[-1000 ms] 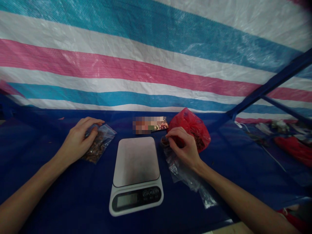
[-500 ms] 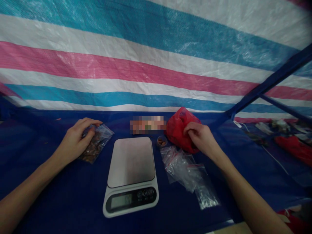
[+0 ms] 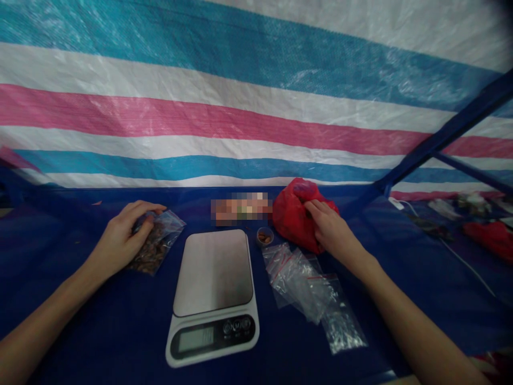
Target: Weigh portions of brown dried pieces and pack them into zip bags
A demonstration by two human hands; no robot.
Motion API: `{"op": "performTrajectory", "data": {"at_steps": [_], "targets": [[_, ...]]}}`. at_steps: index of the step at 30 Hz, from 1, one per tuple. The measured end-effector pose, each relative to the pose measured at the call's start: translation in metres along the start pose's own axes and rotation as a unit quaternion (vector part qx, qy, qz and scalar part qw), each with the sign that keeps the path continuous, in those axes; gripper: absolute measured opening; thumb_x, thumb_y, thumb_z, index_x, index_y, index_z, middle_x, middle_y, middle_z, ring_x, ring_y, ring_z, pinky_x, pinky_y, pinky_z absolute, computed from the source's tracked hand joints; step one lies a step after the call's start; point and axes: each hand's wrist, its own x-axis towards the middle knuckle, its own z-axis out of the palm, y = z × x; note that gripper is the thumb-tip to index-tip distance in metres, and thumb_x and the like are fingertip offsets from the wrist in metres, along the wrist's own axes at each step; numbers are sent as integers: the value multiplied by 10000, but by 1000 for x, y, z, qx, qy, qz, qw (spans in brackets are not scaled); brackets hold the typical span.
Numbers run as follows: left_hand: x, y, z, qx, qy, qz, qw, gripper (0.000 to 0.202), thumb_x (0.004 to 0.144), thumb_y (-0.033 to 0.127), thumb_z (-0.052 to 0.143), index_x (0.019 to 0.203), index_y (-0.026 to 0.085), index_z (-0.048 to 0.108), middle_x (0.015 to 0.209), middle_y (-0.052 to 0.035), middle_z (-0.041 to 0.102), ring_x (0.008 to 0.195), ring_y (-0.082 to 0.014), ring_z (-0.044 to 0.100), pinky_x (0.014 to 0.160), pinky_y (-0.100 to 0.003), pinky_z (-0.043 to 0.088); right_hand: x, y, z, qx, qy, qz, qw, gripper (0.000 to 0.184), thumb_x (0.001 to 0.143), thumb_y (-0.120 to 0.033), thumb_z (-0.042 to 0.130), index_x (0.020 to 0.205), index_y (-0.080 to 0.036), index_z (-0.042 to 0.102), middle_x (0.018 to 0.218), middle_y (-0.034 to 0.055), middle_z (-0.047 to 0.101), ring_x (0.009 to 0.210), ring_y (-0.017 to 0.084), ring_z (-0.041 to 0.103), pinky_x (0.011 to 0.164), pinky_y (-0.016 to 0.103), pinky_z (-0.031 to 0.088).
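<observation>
My left hand [image 3: 130, 235] is around the upper left part of a clear zip-lock bag [image 3: 154, 248], thumb over its face. Small brown pieces fill the bag. To the right, my right hand [image 3: 331, 224] is at the mouth of a crumpled red plastic bag [image 3: 294, 214], fingers bent and their tips hidden in its folds. A white kitchen scale [image 3: 214, 275] with a steel plate sits between my hands, nothing on the plate. Beside it stands a small clear cup [image 3: 265, 237] with a few brown pieces inside.
Several flat zip-lock bags [image 3: 304, 283] overlap right of the scale. A blurred-out packet [image 3: 240, 208] lies behind it. Striped plastic sheeting [image 3: 200, 117] hangs beyond the blue table [image 3: 132, 331]. A blue frame bar [image 3: 441, 136] slants at right, with red cloth [image 3: 491, 238] past it.
My right hand has turned, its fingers now reaching into the red bag's mouth, which has bulged a little. My left hand stays on the zip-lock bag. The view has tilted slightly.
</observation>
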Motion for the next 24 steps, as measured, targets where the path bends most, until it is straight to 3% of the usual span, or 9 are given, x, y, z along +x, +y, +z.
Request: {"op": "performTrajectory", "data": {"at_steps": [4, 9, 12, 15, 18, 20, 24], "targets": [[0, 0, 2, -1, -1, 2, 1000, 298, 995, 374, 451, 1141, 231, 669, 1140, -73, 701, 1112, -287, 646, 1019, -451, 484, -1, 6, -2, -13, 12, 12, 1000, 534, 815, 10, 506, 1308, -156, 624, 1241, 174, 700, 1143, 342, 665, 940, 434, 543], [-1, 0, 2, -4, 8, 2, 1000, 307, 993, 374, 446, 1140, 224, 669, 1133, -77, 702, 1107, -287, 647, 1008, -442, 489, 2, 10, -6, 48, -7, 16, 999, 243, 940, -87, 504, 1068, -167, 695, 1077, 133, 717, 974, 284, 702, 823, 370, 538], [-2, 0, 1, -4, 5, 1, 1000, 309, 1000, 374, 438, 1145, 223, 666, 1134, -81, 701, 1120, -287, 641, 1017, -453, 483, 5, 10, -10, 101, 32, 4, 994, 208, 948, -96, 522, 910, -199, 699, 988, 88, 705, 872, 238, 695, 770, 340, 525], [-1, 1, 0, -6, 6, -2, 1000, 306, 998, 380, 441, 1134, 226, 667, 1130, -85, 703, 1116, -291, 643, 1017, -468, 487, 7, 5, -17, 157, 120, 2, 980, 171, 940, -122, 589, 891, -216, 724, 973, 68, 716, 879, 237, 705, 798, 355, 541], [-1, 3, 0, -7, 10, -4, 1000, 295, 985, 375, 453, 1124, 234, 673, 1124, -81, 707, 1108, -292, 647, 1015, -468, 493, 8, -15, -27, 219, 229, 18, 948, 74, 926, -195, 705, 887, -235, 753, 932, 52, 731, 872, 237, 703, 832, 383, 560], [-1, 4, 0, -6, 10, -4, 1000, 292, 976, 369, 460, 1123, 238, 676, 1125, -76, 710, 1110, -293, 647, 1011, -462, 497, 8, -38, -32, 274, 267, 21, 924, 48, 907, -211, 756, 880, -250, 763, 908, 37, 738, 868, 230, 700, 844, 389, 565], [-1, 5, 1, -7, 5, -3, 1000, 303, 975, 358, 453, 1130, 229, 679, 1126, -78, 707, 1111, -288, 647, 1002, -452, 500, 8, -85, -28, 358, 219, -18, 908, 67, 888, -207, 795, 904, -271, 784, 907, 22, 746, 858, 208, 709, 795, 360, 588]]}}
